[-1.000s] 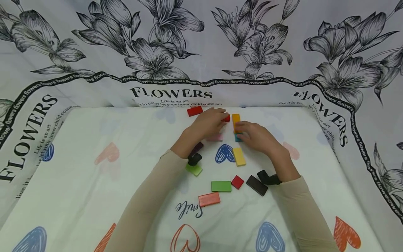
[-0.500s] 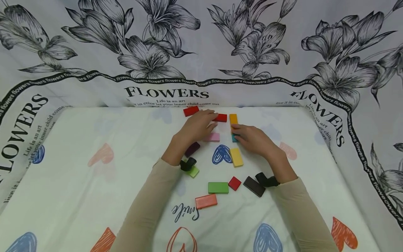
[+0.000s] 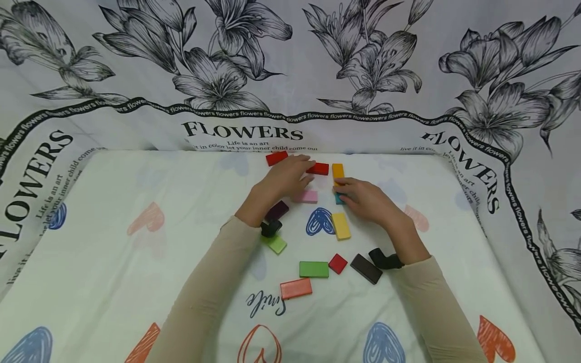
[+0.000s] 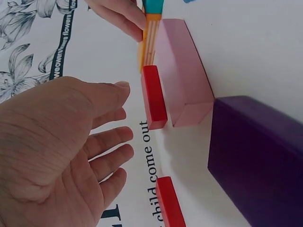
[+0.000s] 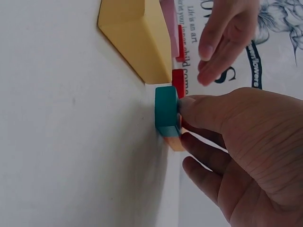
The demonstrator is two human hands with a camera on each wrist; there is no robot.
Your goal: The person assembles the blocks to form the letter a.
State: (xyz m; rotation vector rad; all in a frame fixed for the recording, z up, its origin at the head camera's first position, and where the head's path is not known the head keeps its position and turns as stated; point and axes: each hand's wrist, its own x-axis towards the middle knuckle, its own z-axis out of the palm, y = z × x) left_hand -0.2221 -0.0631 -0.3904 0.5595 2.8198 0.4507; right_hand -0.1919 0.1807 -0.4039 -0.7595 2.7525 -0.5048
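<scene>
an uneven push by the right hand [image 3: 366, 201], loose against the teal block [image 5: 165, 106], could skew the orange block [image 3: 338, 170], while the left hand [image 3: 283, 177] grips nothing

Your right grip [image 3: 365, 200] touches a teal block [image 3: 339, 200] lying end to end with an orange block [image 3: 338, 170]; your left grip [image 3: 286, 176] overlaps a red block [image 3: 320, 169], near a pink block [image 3: 309, 197].
</scene>
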